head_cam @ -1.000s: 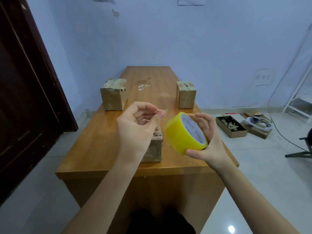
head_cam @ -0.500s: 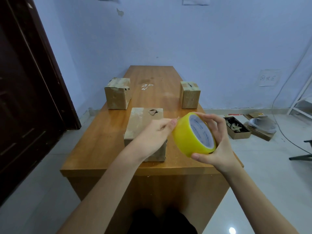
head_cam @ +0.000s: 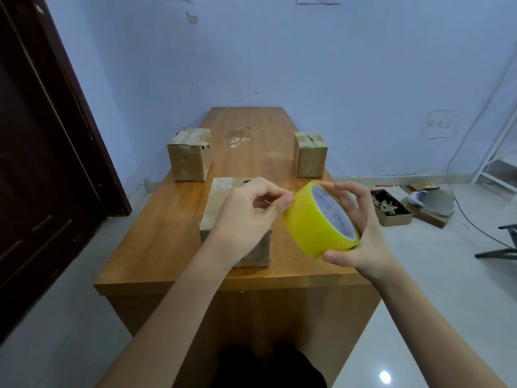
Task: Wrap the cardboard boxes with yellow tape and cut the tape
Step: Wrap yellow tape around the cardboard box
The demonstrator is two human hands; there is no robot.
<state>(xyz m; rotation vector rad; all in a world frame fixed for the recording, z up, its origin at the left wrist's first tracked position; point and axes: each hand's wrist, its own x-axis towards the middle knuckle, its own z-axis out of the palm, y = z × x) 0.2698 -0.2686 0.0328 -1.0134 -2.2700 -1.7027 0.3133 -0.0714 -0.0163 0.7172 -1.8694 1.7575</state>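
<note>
Floor box (head_cam: 391, 208) of scraps; yellow tape roll (head_cam: 319, 219) in right hand (head_cam: 361, 233).

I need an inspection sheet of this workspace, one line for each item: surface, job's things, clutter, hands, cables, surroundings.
Surface: wooden table, a pale smear mid-top.
Job's things: three cardboard boxes, near box, far-left box, far-right box; yellow tape roll.
Clutter: open floor box of scraps, flat cardboard.
Hands: right hand holds the roll; left hand pinches at its edge.
Cables: one cable down the wall, across the floor.
Surroundings: blue wall, dark door.
</note>
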